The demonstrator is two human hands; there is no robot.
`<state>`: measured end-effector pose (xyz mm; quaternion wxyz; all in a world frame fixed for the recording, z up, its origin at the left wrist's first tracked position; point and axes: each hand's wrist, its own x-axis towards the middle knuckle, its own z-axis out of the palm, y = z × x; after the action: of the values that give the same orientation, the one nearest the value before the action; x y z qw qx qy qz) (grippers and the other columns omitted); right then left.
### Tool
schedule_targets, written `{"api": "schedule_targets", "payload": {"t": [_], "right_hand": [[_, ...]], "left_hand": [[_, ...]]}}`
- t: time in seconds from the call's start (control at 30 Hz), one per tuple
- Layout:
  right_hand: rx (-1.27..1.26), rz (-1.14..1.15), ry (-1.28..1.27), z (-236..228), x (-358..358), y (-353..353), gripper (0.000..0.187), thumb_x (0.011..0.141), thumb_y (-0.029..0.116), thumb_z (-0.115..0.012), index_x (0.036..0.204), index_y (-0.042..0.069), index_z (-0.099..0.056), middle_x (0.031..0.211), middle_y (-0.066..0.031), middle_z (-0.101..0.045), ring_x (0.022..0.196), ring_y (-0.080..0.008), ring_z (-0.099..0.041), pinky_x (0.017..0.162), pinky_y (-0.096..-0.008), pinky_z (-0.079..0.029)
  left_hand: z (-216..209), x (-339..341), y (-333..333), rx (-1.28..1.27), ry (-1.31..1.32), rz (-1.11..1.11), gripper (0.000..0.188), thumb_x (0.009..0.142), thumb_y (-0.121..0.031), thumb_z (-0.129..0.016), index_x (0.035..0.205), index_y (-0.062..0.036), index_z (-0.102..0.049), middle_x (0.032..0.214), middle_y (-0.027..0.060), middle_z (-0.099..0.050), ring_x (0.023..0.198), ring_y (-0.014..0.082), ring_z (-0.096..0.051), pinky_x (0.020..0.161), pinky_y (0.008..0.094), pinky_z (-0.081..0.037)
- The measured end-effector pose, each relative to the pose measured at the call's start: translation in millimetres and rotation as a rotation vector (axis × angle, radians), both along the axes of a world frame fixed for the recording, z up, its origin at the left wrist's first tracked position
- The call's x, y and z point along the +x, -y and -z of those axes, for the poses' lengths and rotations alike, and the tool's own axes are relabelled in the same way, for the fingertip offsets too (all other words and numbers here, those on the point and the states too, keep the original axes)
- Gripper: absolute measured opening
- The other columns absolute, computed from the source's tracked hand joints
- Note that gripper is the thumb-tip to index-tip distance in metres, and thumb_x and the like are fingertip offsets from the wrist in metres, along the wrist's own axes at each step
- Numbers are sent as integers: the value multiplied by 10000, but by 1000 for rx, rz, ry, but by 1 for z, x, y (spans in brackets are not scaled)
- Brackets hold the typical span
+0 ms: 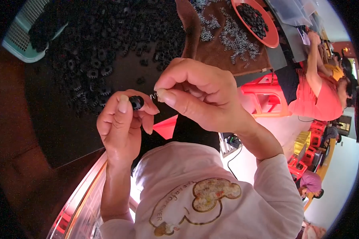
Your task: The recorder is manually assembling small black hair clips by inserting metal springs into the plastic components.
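Note:
Between the thumb and fingers of my left hand (123, 119) is a small round black plastic part (137, 102), its end turned toward the right. My right hand (201, 93) pinches a small metal coil spring (153, 96) between thumb and forefinger. The spring's free end points left at the black part, with a slight gap between them. Both hands are raised over the near edge of the dark table (125, 71). Past my left hand lies a wide heap of loose black toothed plastic parts (93, 63).
Many loose springs (237, 38) lie on a brown cloth (247, 65) at the back right, beside a red bowl (272, 40) of black parts. A green basket (26, 55) stands far left. Red stools (267, 95) and a person in a coral shirt (317, 97) are at right.

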<state>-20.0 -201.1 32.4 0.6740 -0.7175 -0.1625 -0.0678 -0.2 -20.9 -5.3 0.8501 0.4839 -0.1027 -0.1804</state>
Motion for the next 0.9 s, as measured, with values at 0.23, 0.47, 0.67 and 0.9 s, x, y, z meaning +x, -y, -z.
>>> {"api": "schedule_targets", "payload": {"t": [0.23,0.47,0.67,0.9], "right_hand": [[89,-56,-77,10,3,-6,47,888,-14,-555,934,-12,-542,745,-74,-619,720,-122,-634,620,-242,-491],[49,15,-66,25,3,-6,57,844,10,-606,848,9,-548,744,-76,-610,684,-158,-629,591,-294,-490],[-243,44,283,23,3,-7,112,847,-70,-588,940,-8,-581,794,-88,-593,676,-160,-616,575,-248,-471],[-233,76,292,29,-8,-10,98,816,-56,-595,880,12,-564,766,-83,-562,644,-210,-575,542,-301,-453]], "left_hand": [[0,0,3,-15,-72,-18,329,997,-272,-453,982,34,-574,822,103,-627,600,99,-520,533,212,-408],[11,-2,4,-1,-58,12,327,995,-268,-465,1016,40,-574,813,85,-629,602,95,-516,534,215,-410],[12,-3,5,3,-50,-7,320,995,-265,-468,1018,37,-572,820,77,-623,606,93,-504,543,216,-408],[18,-17,5,52,-11,6,321,996,-268,-468,1011,37,-568,818,64,-615,616,91,-498,553,219,-409]]}}
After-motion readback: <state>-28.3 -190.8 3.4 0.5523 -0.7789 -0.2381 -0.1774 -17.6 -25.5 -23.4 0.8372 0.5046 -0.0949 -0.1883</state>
